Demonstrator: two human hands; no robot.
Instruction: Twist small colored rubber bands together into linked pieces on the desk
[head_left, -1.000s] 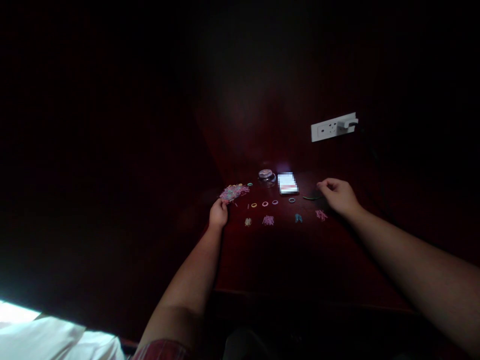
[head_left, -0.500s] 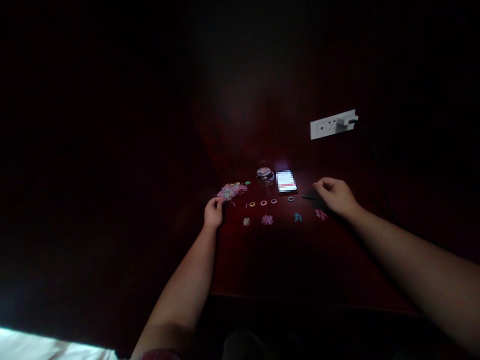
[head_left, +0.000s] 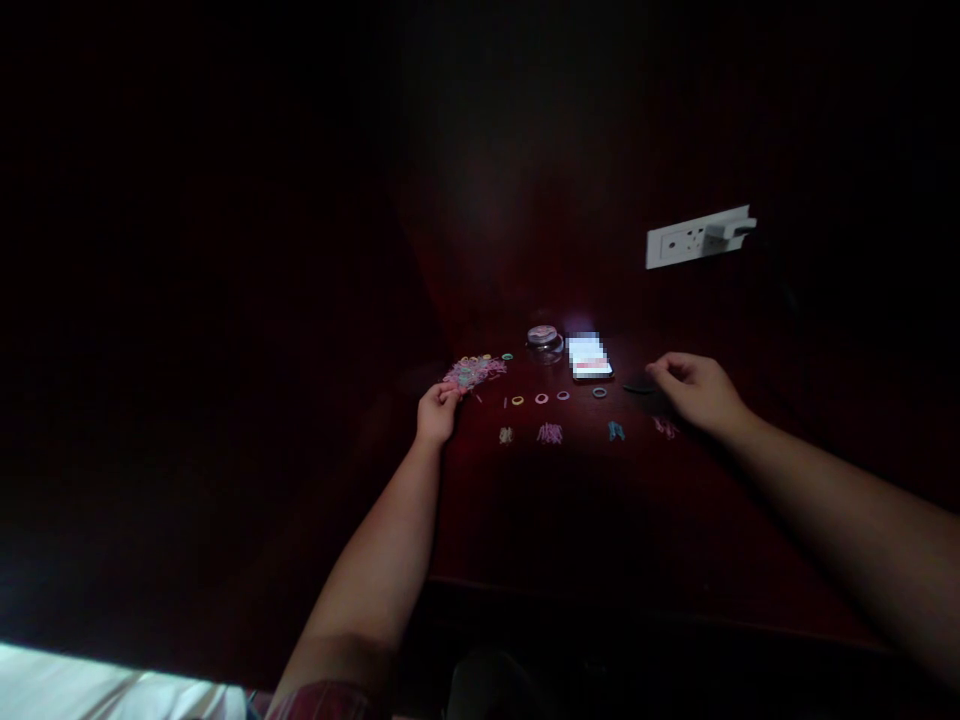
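Observation:
On a dark red wooden table (head_left: 570, 500) lies a heap of small coloured rubber bands (head_left: 474, 371). My left hand (head_left: 437, 412) rests at the heap's near edge with its fingers pinched on some bands. In front run a row of single small rings (head_left: 541, 398) and small sorted bunches: a yellowish one (head_left: 506, 435), a pink one (head_left: 550, 433), a blue one (head_left: 616, 431) and another pink one (head_left: 664, 427). My right hand (head_left: 697, 391) lies curled beside a dark green band (head_left: 638, 388), fingers closed; whether it holds anything is unclear.
A lit phone (head_left: 589, 358) and a small round clear container (head_left: 544, 340) stand at the back of the table. A white wall socket (head_left: 682, 242) with a plug (head_left: 730, 231) in it is on the dark panel at right. White bedding (head_left: 112, 685) shows at lower left.
My head has turned slightly, shifting the scene right. My left hand drew back a little from the heap and returned to its edge. My right hand has hardly moved.

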